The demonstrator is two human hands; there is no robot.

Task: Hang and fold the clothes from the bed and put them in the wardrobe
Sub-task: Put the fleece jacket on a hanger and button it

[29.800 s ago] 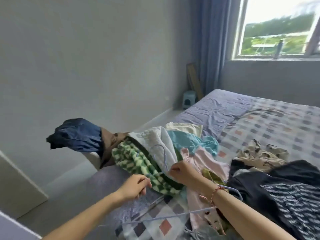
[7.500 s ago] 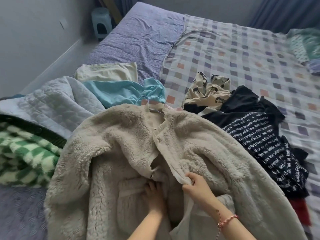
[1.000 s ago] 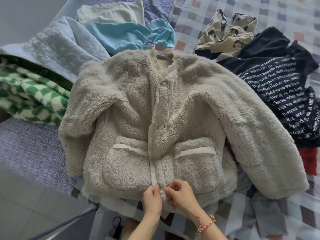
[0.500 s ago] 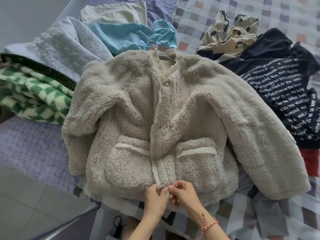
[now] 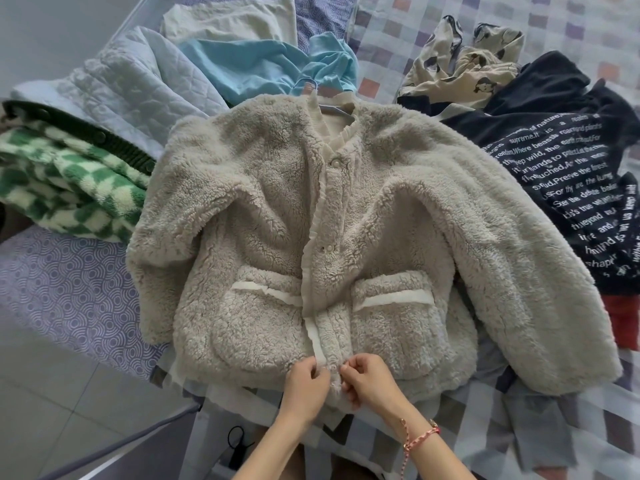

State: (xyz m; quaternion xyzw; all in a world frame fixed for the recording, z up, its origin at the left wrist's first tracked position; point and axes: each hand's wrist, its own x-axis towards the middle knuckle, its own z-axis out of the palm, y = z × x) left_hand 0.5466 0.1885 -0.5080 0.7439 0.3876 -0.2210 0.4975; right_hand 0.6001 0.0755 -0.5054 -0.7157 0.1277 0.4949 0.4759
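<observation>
A cream fleece jacket (image 5: pixel 263 209) lies front-up on the bed, its front closed and its sleeves spread out. A pale blue hanger (image 5: pixel 313 85) pokes out of its collar. At the bottom hem my left hand (image 5: pixel 306 384) pinches the left edge of the button band. Right beside it, my right hand (image 5: pixel 369 382) pinches the other edge of the band. A pink cord bracelet is on my right wrist.
Around the jacket lie a green checked fleece (image 5: pixel 65 181), a pale quilted piece (image 5: pixel 138 84), a light blue garment (image 5: pixel 249 67), a cream printed garment (image 5: pixel 464 60) and a black top with white lettering (image 5: pixel 568 168). The bed's checked sheet (image 5: pixel 588 26) extends behind. Tiled floor (image 5: pixel 52 393) is at lower left.
Both hands have stayed at the jacket's bottom hem on the button band with only small finger movements. The view has shifted slightly.
</observation>
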